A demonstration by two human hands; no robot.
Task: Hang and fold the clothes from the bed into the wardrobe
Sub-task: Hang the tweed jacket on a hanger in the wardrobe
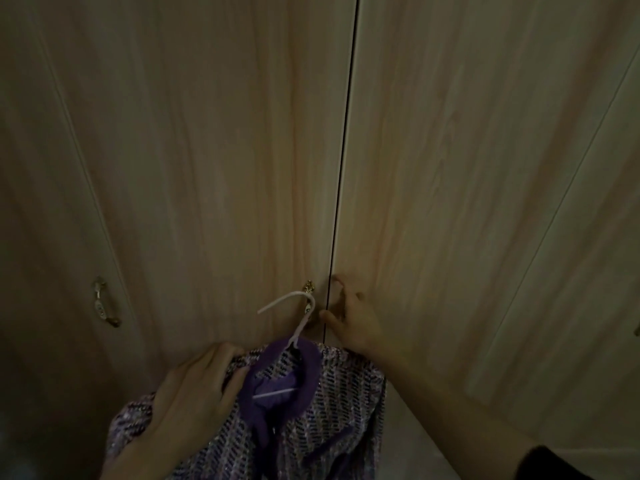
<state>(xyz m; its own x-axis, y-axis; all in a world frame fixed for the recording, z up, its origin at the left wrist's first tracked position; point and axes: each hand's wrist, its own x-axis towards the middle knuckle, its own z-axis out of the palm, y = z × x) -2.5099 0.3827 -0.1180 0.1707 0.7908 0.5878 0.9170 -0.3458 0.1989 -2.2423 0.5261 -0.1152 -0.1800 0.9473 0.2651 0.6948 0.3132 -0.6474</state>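
Purple top (311, 420) hangs lengthwise, hanger hook (294, 306) leftward.

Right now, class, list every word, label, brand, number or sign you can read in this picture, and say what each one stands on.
None: no readable text shows anywhere.
The wardrobe doors are plain wood grain.
The purple garment on its white hanger bears only a woven pattern; if a tag sits inside the collar, it is too dark and blurred to read.
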